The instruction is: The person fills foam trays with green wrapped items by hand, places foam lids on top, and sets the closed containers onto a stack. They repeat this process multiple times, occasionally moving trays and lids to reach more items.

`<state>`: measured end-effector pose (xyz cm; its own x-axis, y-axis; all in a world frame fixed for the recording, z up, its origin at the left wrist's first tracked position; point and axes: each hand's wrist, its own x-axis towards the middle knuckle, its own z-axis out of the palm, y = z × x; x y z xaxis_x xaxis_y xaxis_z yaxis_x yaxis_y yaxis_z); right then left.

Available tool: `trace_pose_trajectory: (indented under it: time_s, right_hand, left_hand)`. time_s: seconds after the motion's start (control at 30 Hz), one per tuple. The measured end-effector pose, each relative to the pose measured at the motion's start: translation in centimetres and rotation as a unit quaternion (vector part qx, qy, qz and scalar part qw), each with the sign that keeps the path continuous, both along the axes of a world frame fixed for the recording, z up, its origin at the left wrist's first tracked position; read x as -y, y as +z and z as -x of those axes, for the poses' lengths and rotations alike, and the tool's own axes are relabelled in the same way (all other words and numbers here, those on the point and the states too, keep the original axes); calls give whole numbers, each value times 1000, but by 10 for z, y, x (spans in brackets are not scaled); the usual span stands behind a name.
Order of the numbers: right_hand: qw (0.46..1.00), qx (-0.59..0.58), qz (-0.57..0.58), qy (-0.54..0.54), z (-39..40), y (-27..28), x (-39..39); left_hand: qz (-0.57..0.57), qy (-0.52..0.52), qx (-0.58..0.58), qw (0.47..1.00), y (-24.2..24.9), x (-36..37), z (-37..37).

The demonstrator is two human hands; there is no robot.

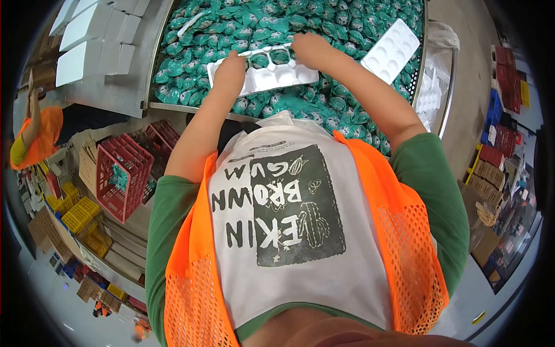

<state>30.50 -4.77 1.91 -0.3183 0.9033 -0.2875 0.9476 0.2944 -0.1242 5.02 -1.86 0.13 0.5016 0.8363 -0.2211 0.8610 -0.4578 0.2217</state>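
Observation:
A white moulded tray (277, 80) with round cups lies tilted on a heap of green-wrapped round packets (347, 107). Green packets (260, 60) sit in cups along its far row, while the near cups show bare white. My left hand (230, 75) is closed at the tray's left end, its fingertips down by the far row. At the far right corner, my right hand (315, 51) is closed with its fingers curled down beside a green packet. What lies between the fingertips of either hand is hidden.
Another white cup tray (392, 51) rests on the heap at right. White boxes (95, 52) stand on the metal table (124, 95) at left. Red crates (122, 173) are on the floor at lower left, near a person in an orange vest (43, 136). A metal rim (188, 108) edges the heap.

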Motion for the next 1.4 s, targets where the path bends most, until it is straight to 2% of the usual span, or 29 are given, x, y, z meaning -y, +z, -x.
trace_pose_trajectory:
  time_s: [0.1, 0.2, 0.33, 0.37, 0.47, 0.53, 0.57, 0.63, 0.67, 0.77, 0.8, 0.83, 0.87, 0.97, 1.1, 1.2, 1.23, 1.27, 1.3, 1.33, 1.4]
  right_hand:
    - [978, -159, -93, -96, -10, 4, 15]
    - [979, -144, -117, -80, -8, 9, 28]
    - [985, -89, -148, -20, -9, -24, 8]
    - [996, -30, -81, -26, -8, -24, -10]
    - [967, -180, 172, -48, -34, 16, -72]
    - [994, -56, -15, -93, -33, -15, -93]
    - [987, 5, -110, -115, -33, -38, -102]
    - [982, 60, -158, -84, -47, -118, -120]
    - [977, 87, -183, -68, -52, -139, -125]
    - [985, -30, -128, -115, -46, -101, -107]
    - [971, -191, -58, -130, -45, -83, -98]
    - [928, -344, 14, -143, -47, -62, -90]
    - [857, -486, 83, -154, -49, -41, -80]
    - [705, -679, 151, -140, -38, 13, -33]
    - [633, -722, 218, -175, -28, 29, 7]
    - [682, -628, 290, -238, -24, 16, 25]
    - [743, -555, 281, -249, -17, 15, 29]
    - [795, -492, 217, -281, -6, 7, 36]
    - [866, -431, 85, -241, 5, -8, 44]
    - [912, -357, -50, -194, 14, -18, 51]
    - [929, -308, -85, -188, 35, -14, 62]
  left_hand:
    - [0, -5, 39, 999, -5, -4, 7]
    - [-8, -10, 78, 997, -16, -5, 12]
    - [-36, -6, 85, 996, -11, 2, 9]
    - [-34, 2, 86, 996, -7, 5, 9]
    - [-35, 3, 104, 994, -3, 0, 9]
    - [-33, 8, 105, 994, -4, 4, 12]
    - [-33, 12, 99, 994, -6, 3, 10]
    - [-35, 14, 79, 996, -4, 2, 7]
    - [-37, 13, 87, 995, -4, 2, 8]
    - [-48, 3, 120, 992, -2, 4, 11]
    - [-45, 9, 115, 992, -5, 5, 12]
    - [-42, 13, 111, 993, -9, 3, 12]
    - [-39, 16, 108, 993, -12, 1, 10]
    - [-34, 16, 107, 994, -9, 1, 8]
    - [-36, 10, 105, 994, -3, 2, 8]
    - [-32, 10, 103, 994, -1, 3, 8]
    - [-31, 11, 102, 994, 0, 3, 8]
    - [-31, 13, 102, 994, -1, 2, 9]
    - [-31, 14, 102, 994, -4, 2, 10]
    - [-30, 15, 102, 994, -6, 2, 10]
    - [-36, 13, 105, 994, -5, 3, 10]
